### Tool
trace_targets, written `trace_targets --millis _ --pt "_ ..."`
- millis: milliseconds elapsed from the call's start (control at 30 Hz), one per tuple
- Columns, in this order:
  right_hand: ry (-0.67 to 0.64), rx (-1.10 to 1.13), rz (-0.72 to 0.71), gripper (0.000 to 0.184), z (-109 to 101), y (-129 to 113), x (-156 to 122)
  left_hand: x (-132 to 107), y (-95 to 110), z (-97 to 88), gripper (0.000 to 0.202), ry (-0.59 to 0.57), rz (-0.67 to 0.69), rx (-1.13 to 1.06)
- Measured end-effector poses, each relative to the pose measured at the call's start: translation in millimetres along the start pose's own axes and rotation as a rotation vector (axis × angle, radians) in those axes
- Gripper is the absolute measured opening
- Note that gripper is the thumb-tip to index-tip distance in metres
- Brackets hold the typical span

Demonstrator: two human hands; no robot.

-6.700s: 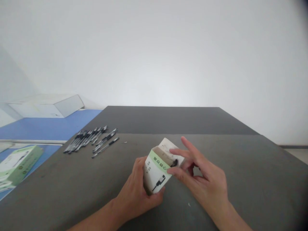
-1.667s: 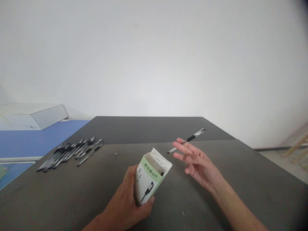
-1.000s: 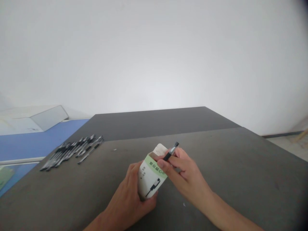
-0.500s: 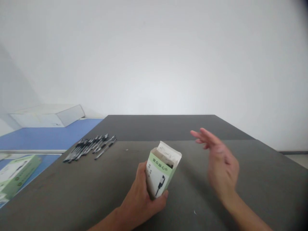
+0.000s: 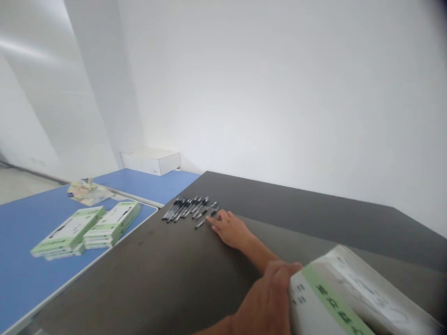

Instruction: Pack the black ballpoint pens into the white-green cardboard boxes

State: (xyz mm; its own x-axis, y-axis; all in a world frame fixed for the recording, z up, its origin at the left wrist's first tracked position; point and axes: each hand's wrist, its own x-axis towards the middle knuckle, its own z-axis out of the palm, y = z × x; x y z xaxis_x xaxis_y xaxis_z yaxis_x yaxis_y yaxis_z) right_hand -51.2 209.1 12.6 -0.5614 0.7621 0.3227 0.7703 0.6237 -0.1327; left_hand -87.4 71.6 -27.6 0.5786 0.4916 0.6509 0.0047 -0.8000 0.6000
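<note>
We show the open green-and-white carton (image 5: pixel 335 293) at lower right, clamped in the left hand (image 5: pixel 265 298). The right hand (image 5: pixel 230 230), fingers together, rests on the dark surface (image 5: pixel 139 279), seemingly touching the nearest gel pen (image 5: pixel 200 224) of a loose row.

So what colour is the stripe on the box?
The stripe is green, on a white box. It shows best in the head view.

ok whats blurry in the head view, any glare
Head view: the white and green carton at lower right is cut off by the frame and soft, the right hand and pens are slightly blurred, the pale wall is bright and washed out without a hard glare spot, and the top right corner darkens.
</note>
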Motion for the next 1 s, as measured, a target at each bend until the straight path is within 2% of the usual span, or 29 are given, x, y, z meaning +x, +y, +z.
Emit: trace_targets --millis 133,233,300,433,533,633,800,900,1000 --pt "-0.003 -0.015 0.035 0.027 9.6 0.6 27.7 -5.6 -3.0 10.1 0.081 0.004 -0.041 0.107" --pt "0.011 0.055 0.041 0.018 4.2 5.1 28.5 -4.4 4.5 9.9 0.082 0.017 -0.099 0.121" --pt "0.031 0.137 0.068 0.017 -4.9 11.0 18.3 -0.3 12.2 3.9 0.090 0.048 -0.078 0.094" --pt "0.106 0.389 0.236 0.020 -36.9 32.9 -31.1 12.0 34.6 -15.0 0.106 0.160 -0.004 0.000" --pt "0.179 0.637 0.418 0.031 -68.7 48.6 -88.0 19.2 52.2 -24.5 0.095 0.242 -0.018 -0.044" --pt "0.278 0.885 0.567 0.046 -100.5 51.9 -146.0 20.6 60.8 -27.5 0.090 0.207 -0.083 -0.042" --pt "0.457 1.205 0.721 0.027 -141.8 38.1 -212.1 16.8 55.4 -29.2 0.081 0.162 -0.150 0.061" --pt "0.505 1.346 0.747 0.033 -161.4 32.8 -233.9 15.8 48.3 -31.1 0.076 0.102 -0.196 0.109" --pt "0.600 1.419 0.681 0.047 -179.5 26.9 -249.0 15.6 42.0 -33.2 0.073 0.059 -0.231 0.158"
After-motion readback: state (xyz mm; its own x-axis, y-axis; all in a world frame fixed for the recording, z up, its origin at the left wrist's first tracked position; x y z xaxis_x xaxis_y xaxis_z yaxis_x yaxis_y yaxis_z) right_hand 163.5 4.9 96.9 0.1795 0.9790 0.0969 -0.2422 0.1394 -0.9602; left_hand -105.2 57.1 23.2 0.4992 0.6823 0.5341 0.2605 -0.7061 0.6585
